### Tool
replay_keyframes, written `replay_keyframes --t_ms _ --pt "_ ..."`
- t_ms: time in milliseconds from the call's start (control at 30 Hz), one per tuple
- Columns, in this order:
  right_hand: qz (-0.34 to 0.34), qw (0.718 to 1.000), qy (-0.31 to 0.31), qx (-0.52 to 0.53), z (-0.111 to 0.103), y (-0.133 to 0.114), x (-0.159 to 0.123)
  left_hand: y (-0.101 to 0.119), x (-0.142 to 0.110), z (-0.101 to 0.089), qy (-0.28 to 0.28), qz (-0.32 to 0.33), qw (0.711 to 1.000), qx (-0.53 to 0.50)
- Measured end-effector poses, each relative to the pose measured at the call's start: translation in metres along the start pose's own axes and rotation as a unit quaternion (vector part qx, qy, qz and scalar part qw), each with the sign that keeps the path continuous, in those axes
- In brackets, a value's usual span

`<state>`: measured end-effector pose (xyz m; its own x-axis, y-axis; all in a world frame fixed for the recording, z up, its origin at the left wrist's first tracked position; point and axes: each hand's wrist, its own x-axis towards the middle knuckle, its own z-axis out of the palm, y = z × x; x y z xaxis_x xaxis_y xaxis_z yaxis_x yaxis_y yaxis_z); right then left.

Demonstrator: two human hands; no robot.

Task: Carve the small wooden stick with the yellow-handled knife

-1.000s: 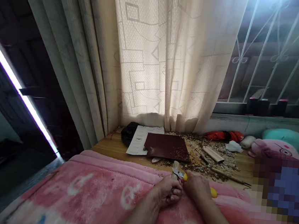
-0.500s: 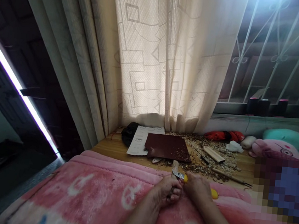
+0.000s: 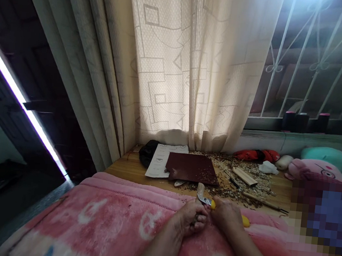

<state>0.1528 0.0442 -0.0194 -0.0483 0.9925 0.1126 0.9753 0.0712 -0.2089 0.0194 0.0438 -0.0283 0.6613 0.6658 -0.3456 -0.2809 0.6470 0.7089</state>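
Note:
My left hand (image 3: 194, 217) is closed around a small pale piece of wood (image 3: 201, 189), whose upper end sticks up beyond the fingers. Close beside it, my right hand (image 3: 226, 214) grips a yellow-handled knife (image 3: 213, 205). The metal blade points left and lies against the wood, just above my left fingers. The handle's far yellow end shows behind my right wrist. Most of the handle and the lower part of the wood are hidden in my hands. Both hands are low over a pink blanket (image 3: 113, 215).
Wood shavings cover the wooden tabletop around a dark red board (image 3: 193, 167), a printed paper sheet (image 3: 157, 169) and a light wooden block (image 3: 245, 177). A thin stick-like tool (image 3: 262, 200) lies at the right. Behind are a red bundle (image 3: 256, 155) and a pink plush toy (image 3: 310, 169).
The knife and my right hand have shifted very slightly to the right. My left hand stays in place with the wood.

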Motion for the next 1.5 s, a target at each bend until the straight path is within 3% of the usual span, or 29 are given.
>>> replay_keyframes --t_ms 733,933,1233,1500 --pt "0.014 1.0 -0.015 -0.006 0.001 0.0 0.002 0.006 -0.004 0.009 0.018 -0.012 1.0 -0.006" --pt "0.04 0.999 -0.015 -0.006 0.001 0.001 0.006 0.002 -0.005 0.01 -0.037 -0.026 0.999 -0.026" --pt "0.001 1.0 -0.013 0.0 -0.002 0.0 -0.002 0.008 -0.002 -0.001 -0.085 -0.06 0.992 -0.064" --pt "0.008 1.0 -0.013 -0.004 -0.003 0.0 -0.002 0.012 -0.007 0.002 -0.097 -0.069 0.989 -0.084"
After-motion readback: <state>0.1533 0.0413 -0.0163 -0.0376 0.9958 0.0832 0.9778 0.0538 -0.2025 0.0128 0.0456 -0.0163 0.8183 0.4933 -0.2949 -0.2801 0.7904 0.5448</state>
